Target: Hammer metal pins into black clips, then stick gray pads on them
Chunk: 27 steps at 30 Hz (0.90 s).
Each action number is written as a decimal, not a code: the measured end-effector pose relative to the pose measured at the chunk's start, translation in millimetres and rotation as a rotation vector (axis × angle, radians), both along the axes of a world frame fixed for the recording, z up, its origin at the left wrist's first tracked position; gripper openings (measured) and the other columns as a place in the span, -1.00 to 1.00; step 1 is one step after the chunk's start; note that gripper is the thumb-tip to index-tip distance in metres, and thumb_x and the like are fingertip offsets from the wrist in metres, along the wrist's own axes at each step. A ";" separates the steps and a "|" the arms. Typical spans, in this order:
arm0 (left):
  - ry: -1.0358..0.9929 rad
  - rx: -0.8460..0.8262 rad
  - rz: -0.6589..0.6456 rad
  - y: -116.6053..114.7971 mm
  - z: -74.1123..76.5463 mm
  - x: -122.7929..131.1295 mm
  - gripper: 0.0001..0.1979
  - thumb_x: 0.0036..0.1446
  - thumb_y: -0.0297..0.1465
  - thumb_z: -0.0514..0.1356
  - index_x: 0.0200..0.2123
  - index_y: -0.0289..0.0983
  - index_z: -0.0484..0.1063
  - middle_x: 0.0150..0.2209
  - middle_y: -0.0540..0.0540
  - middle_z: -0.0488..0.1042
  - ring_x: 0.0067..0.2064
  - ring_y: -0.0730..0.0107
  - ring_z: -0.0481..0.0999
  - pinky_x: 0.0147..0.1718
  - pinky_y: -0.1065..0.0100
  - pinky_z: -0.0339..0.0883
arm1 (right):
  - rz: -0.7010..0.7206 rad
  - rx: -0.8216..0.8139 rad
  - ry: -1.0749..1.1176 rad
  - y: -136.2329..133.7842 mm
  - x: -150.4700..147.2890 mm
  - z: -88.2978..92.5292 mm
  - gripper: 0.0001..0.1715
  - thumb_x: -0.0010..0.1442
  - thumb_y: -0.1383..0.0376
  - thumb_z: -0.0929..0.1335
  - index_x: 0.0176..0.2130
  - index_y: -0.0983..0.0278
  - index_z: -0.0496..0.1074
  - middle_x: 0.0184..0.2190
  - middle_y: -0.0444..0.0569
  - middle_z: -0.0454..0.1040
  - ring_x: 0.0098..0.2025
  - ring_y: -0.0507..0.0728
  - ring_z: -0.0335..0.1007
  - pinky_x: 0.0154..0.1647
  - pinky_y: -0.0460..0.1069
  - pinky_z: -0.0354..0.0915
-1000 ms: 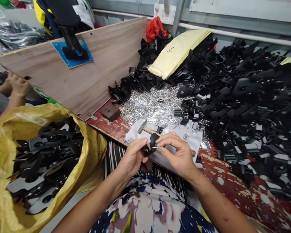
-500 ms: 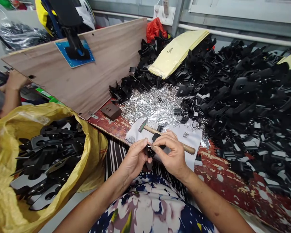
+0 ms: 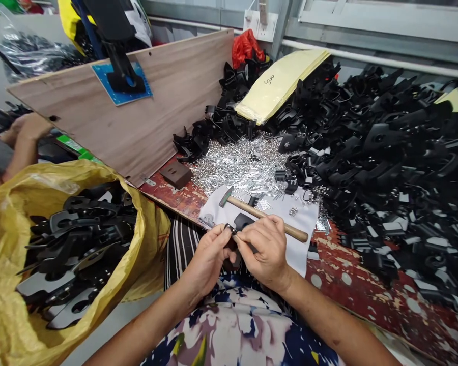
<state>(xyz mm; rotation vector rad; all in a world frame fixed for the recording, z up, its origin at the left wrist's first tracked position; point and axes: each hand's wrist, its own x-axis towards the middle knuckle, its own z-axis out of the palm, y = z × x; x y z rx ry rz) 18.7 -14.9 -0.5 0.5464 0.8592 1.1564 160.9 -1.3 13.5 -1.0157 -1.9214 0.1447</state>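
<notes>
- Black part (image 3: 242, 220), one: in front of the person's body, raised between the two hands at the near edge of the bench; far end showing beyond the fingers, remainder covered by them.
- Left hand (image 3: 211, 251): clamped on the near end of the black part, thumb uppermost, a small bright glint beside the thumb tip.
- Right hand (image 3: 265, 249): thumb and forefinger together, tips against the black part close to the left thumb — whether a pin is pinched there is too small to tell.
- Hammer (image 3: 267, 207), one, wooden handle: lying aslant on the sheet just beyond the hands, head toward the left.
- White sheet (image 3: 298, 260), one: flat on the bench, under the hammer.
- Metal pins (image 3: 238, 165), many: loose silvery heap beyond the sheet.
- Brown block (image 3: 176, 175), one: left of the pins, near the board.
- Black pieces (image 3: 381, 137), large heap: along the right and rear, a yellow packet (image 3: 282, 86) on top.
- Bench (image 3: 347, 297): red, paint worn.
- Wooden board (image 3: 179, 81), upright: at the left side.
- Yellow sack (image 3: 152, 244), open: left of the person, filled with black pieces.
</notes>
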 end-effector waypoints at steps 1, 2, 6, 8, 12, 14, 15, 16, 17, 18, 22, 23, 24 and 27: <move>0.026 0.037 -0.001 -3.6 -1.1 -4.0 -0.63 0.03 -0.19 0.47 -0.30 -0.28 0.42 -0.37 0.05 0.39 -0.46 0.54 0.33 -0.55 0.50 0.38 | -0.003 -0.004 0.008 -0.4 0.3 -0.6 -0.81 0.30 0.40 0.39 -0.37 0.21 0.42 -0.43 -0.17 0.56 -0.31 0.09 0.38 -0.02 0.14 0.10; 0.081 0.073 0.010 -7.0 -2.8 -9.1 -0.61 -0.01 -0.22 0.49 -0.27 -0.25 0.39 -0.36 0.06 0.38 -0.46 0.54 0.33 -0.57 0.51 0.37 | 0.017 -0.020 -0.007 -0.1 1.7 -0.9 -0.82 0.31 0.40 0.39 -0.35 0.21 0.42 -0.42 -0.16 0.56 -0.30 0.09 0.38 -0.03 0.13 0.11; 0.468 0.130 0.068 -15.0 -8.5 -40.5 -0.55 0.08 -0.16 0.43 -0.06 -0.19 0.35 -0.35 0.06 0.42 -0.53 0.51 0.34 -0.70 0.53 0.23 | 0.101 -0.140 -0.348 13.7 23.7 -1.6 -0.93 0.35 0.35 0.36 -0.14 0.24 0.46 -0.26 -0.03 0.57 -0.19 0.17 0.40 -0.08 0.10 0.17; 0.603 0.100 0.063 -14.6 -8.8 -56.2 -0.55 0.22 -0.08 0.29 0.04 -0.22 0.37 -0.35 0.03 0.45 -0.57 0.52 0.30 -0.70 0.53 0.17 | -0.076 -0.172 -0.600 27.3 42.5 -4.1 -0.88 0.32 0.30 0.40 -0.14 0.30 0.46 -0.23 0.09 0.54 -0.16 0.24 0.38 -0.13 0.11 0.17; 0.703 0.063 0.026 -4.3 -14.4 -60.2 -0.54 0.28 0.01 0.16 -0.03 -0.25 0.47 -0.44 0.03 0.42 -0.55 0.47 0.31 -0.65 0.50 0.17 | -0.276 -0.225 -0.873 47.7 72.9 -15.9 -0.83 0.29 0.24 0.42 -0.28 0.28 0.42 -0.29 0.12 0.50 -0.19 0.27 0.38 -0.24 0.08 0.15; 0.728 0.054 0.014 4.5 -23.2 -48.7 -0.52 0.27 0.03 0.13 -0.02 -0.24 0.48 -0.47 0.04 0.41 -0.56 0.43 0.31 -0.66 0.47 0.17 | -0.270 -0.304 -0.864 46.9 82.2 -20.6 -0.86 0.31 0.24 0.39 -0.25 0.26 0.40 -0.35 0.04 0.51 -0.30 0.21 0.40 -0.36 0.03 0.12; 0.747 0.049 0.016 9.2 -28.6 -42.1 -0.51 0.27 0.03 0.12 -0.01 -0.25 0.49 -0.48 0.05 0.40 -0.59 0.43 0.30 -0.67 0.45 0.15 | -0.271 -0.357 -0.847 43.5 86.5 -21.2 -0.88 0.32 0.24 0.37 -0.20 0.26 0.40 -0.42 -0.02 0.50 -0.39 0.18 0.39 -0.42 0.01 0.08; 0.773 0.052 0.020 13.5 -34.2 -36.1 -0.50 0.28 0.02 0.10 -0.03 -0.25 0.50 -0.50 0.06 0.38 -0.61 0.43 0.28 -0.68 0.44 0.13 | -0.269 -0.402 -0.824 38.4 91.1 -20.3 -0.87 0.33 0.24 0.35 -0.14 0.25 0.41 -0.49 -0.08 0.47 -0.46 0.16 0.36 -0.47 0.00 0.04; 0.806 0.068 0.030 17.4 -39.4 -31.3 -0.51 0.29 0.01 0.07 -0.07 -0.26 0.53 -0.52 0.06 0.37 -0.63 0.43 0.27 -0.66 0.42 0.12 | -0.252 -0.424 -0.795 32.0 96.1 -18.0 -0.81 0.35 0.25 0.33 -0.05 0.24 0.42 -0.53 -0.12 0.46 -0.51 0.15 0.35 -0.50 0.00 0.04; 0.842 0.097 0.040 20.6 -44.0 -28.0 -0.52 0.31 -0.01 0.05 -0.13 -0.27 0.55 -0.53 0.06 0.36 -0.61 0.42 0.29 -0.63 0.40 0.13 | -0.221 -0.419 -0.759 24.7 101.3 -14.3 -0.71 0.36 0.26 0.31 0.06 0.23 0.41 -0.52 -0.13 0.48 -0.51 0.14 0.37 -0.50 -0.01 0.07; 0.960 0.227 0.098 25.3 -52.5 -26.7 -0.53 0.38 -0.11 -0.02 -0.30 -0.26 0.56 -0.56 0.02 0.39 -0.45 0.32 0.44 -0.40 0.35 0.22 | -0.073 -0.265 -0.564 -4.9 115.8 2.3 -0.45 0.45 0.29 0.26 0.36 0.06 0.24 -0.26 -0.07 0.57 -0.36 0.10 0.49 -0.37 -0.03 0.27; 0.971 0.239 0.106 25.0 -52.7 -27.5 -0.53 0.39 -0.13 -0.03 -0.31 -0.26 0.55 -0.56 0.03 0.39 -0.44 0.31 0.44 -0.38 0.34 0.22 | -0.064 -0.232 -0.516 -10.8 115.9 3.8 -0.42 0.45 0.31 0.26 0.39 0.04 0.22 -0.25 -0.07 0.56 -0.37 0.09 0.48 -0.36 -0.04 0.28; 0.977 0.244 0.111 24.5 -52.5 -28.2 -0.53 0.39 -0.13 -0.05 -0.32 -0.26 0.53 -0.56 0.03 0.39 -0.44 0.31 0.44 -0.37 0.34 0.22 | -0.062 -0.204 -0.478 -15.7 114.4 3.6 -0.39 0.45 0.33 0.27 0.40 0.03 0.20 -0.27 -0.08 0.54 -0.39 0.07 0.46 -0.36 -0.05 0.28; 0.989 0.247 0.132 22.8 -51.2 -28.7 -0.54 0.39 -0.15 -0.05 -0.44 -0.23 0.43 -0.57 0.03 0.37 -0.46 0.33 0.41 -0.39 0.34 0.20 | -0.053 -0.154 -0.498 -23.8 104.7 -4.2 -0.38 0.43 0.38 0.27 0.40 0.07 0.23 -0.41 -0.13 0.44 -0.49 0.04 0.36 -0.46 -0.06 0.21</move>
